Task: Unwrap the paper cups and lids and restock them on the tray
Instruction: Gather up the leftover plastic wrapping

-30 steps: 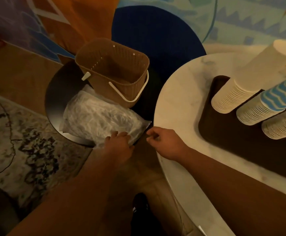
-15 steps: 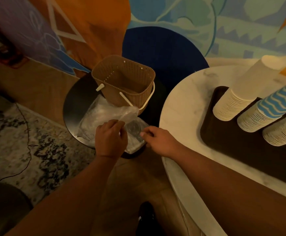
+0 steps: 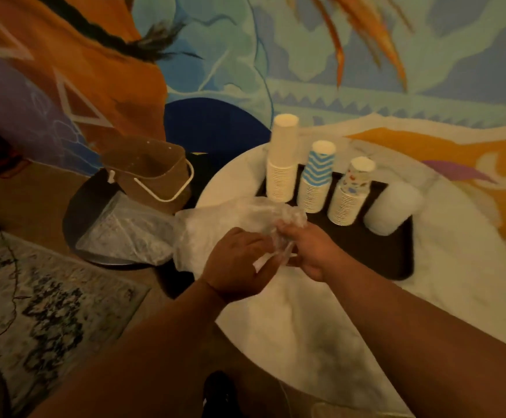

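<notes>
Since half a second ago, a plastic bag (image 3: 230, 221) has been lifted off the low dark stool (image 3: 74, 218) and carried over the edge of the white desk (image 3: 441, 267). It is pinched at its gathered mouth by both hands: the left hand (image 3: 239, 263) and the right hand (image 3: 309, 251) are curled on the plastic, almost touching. From the hands, the bag's length trails away to the left, towards the stool, where a second bag (image 3: 125, 233) is left lying beside a brown basket (image 3: 152, 173). What the lifted bag holds cannot be told. To the right, just beyond the right hand, a dark tray (image 3: 366, 254) is set on the desk, with three cup stacks (image 3: 315, 185) and a white wrapped bundle (image 3: 393, 206) on it. A painted wall is seen behind, a patterned rug (image 3: 34, 297) on the floor.
</notes>
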`<state>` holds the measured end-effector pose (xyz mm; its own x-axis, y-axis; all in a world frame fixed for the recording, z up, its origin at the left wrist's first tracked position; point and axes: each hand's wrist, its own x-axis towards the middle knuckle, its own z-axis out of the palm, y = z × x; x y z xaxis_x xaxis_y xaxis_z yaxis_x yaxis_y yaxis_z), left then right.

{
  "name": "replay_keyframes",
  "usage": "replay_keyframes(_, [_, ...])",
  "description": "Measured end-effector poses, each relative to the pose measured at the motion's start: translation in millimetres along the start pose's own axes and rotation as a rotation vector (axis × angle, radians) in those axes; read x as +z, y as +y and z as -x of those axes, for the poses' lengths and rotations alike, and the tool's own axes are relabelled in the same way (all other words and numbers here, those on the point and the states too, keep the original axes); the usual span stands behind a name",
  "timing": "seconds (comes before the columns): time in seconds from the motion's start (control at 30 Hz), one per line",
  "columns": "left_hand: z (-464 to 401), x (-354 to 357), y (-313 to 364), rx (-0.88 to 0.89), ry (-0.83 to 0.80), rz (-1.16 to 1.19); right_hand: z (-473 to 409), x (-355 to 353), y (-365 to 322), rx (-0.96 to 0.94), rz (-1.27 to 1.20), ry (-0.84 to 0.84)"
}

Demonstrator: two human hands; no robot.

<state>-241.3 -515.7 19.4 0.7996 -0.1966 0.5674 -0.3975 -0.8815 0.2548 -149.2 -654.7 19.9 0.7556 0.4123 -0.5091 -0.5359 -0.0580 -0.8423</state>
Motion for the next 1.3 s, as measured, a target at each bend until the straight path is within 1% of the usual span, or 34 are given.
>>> replay_keyframes(0.07, [-3.5,8.9,16.8,-0.085,-0.006,-0.013,18.4,-48.4,7.0,0.014,0.024,0.042])
replay_keyframes(0.1, [-3.0,14.9,21.5,-0.134,-0.052,-0.026,25.5,-70.5,11.8,0.030,0.044,0.070])
replay_keyframes(0.17, [1.2,28.5,30.1,-0.256,-0.246,-0.047,36.7,-107.1,25.2,0.058,0.104,0.131])
replay_keyframes(0.27, [18.4,55.5,37.4,-0.423,-0.617,-0.074,48.4,-143.6,50.5,0.077,0.169,0.221])
replay_keyframes(0.33, [30.7,74.0,37.6,-0.443,-0.832,-0.090,53.6,-159.9,67.9,0.103,0.168,0.276])
replay_keyframes(0.37, [36.4,83.6,37.3,-0.434,-0.912,-0.105,56.1,-166.4,75.8,0.134,0.156,0.297])
replay_keyframes(0.43, [46.9,100.5,35.7,-0.406,-1.018,-0.143,60.5,-173.5,88.7,0.237,0.171,0.308])
replay_keyframes(0.47, [50.9,107.1,35.2,-0.386,-1.044,-0.160,62.0,-175.0,94.7,0.278,0.201,0.296])
replay_keyframes(0.53, [55.7,116.4,34.0,-0.369,-1.031,-0.170,61.7,-176.3,106.7,0.277,0.275,0.340])
replay_keyframes(0.63, [54.0,119.5,31.6,-0.350,-0.910,-0.217,60.4,-179.5,118.5,0.165,0.413,0.538])
replay_keyframes(0.7, [51.9,119.4,30.7,-0.310,-0.851,-0.202,62.9,-179.8,119.6,0.098,0.553,0.613])
replay_keyframes(0.77, [53.7,118.8,32.2,-0.288,-0.910,-0.163,66.7,-176.4,120.4,0.015,0.705,0.743])
replay_keyframes(0.8, [55.2,118.0,33.2,-0.286,-0.952,-0.170,69.2,-171.7,121.0,-0.072,0.782,0.834])
replay_keyframes(0.83, [57.3,118.0,33.5,-0.284,-0.967,-0.188,71.2,-165.0,122.5,-0.199,0.855,0.894])
replay_keyframes(0.87, [58.1,117.6,34.4,-0.276,-0.941,-0.205,72.5,-155.2,123.3,-0.336,0.918,0.888])
replay_keyframes(0.9, [57.4,117.6,35.7,-0.258,-0.872,-0.210,71.0,-144.2,125.9,-0.444,0.970,0.818])
replay_keyframes(0.93, [54.5,118.2,38.1,-0.231,-0.788,-0.191,67.2,-134.2,130.5,-0.502,1.023,0.720])
replay_keyframes(0.97, [50.1,121.0,39.9,-0.197,-0.718,-0.157,61.2,-125.3,134.7,-0.508,1.079,0.617])
replay_keyframes(1.0, [45.5,126.0,40.2,-0.159,-0.681,-0.123,54.2,-118.5,137.9,-0.463,1.145,0.531])
replay_keyframes(1.07, [39.3,138.3,35.6,-0.121,-0.752,-0.103,40.8,-113.0,143.2,-0.289,1.291,0.441])
replay_keyframes(1.13, [42.1,148.9,23.0,-0.153,-0.858,-0.145,31.2,-118.6,151.9,-0.119,1.408,0.421])
replay_keyframes(1.17, [46.1,151.6,13.5,-0.176,-0.869,-0.179,29.5,-123.3,157.0,-0.068,1.450,0.413])
replay_keyframes(1.3, [59.8,144.3,-24.1,-0.276,-0.806,-0.258,33.2,-135.6,168.5,-0.037,1.537,0.430])
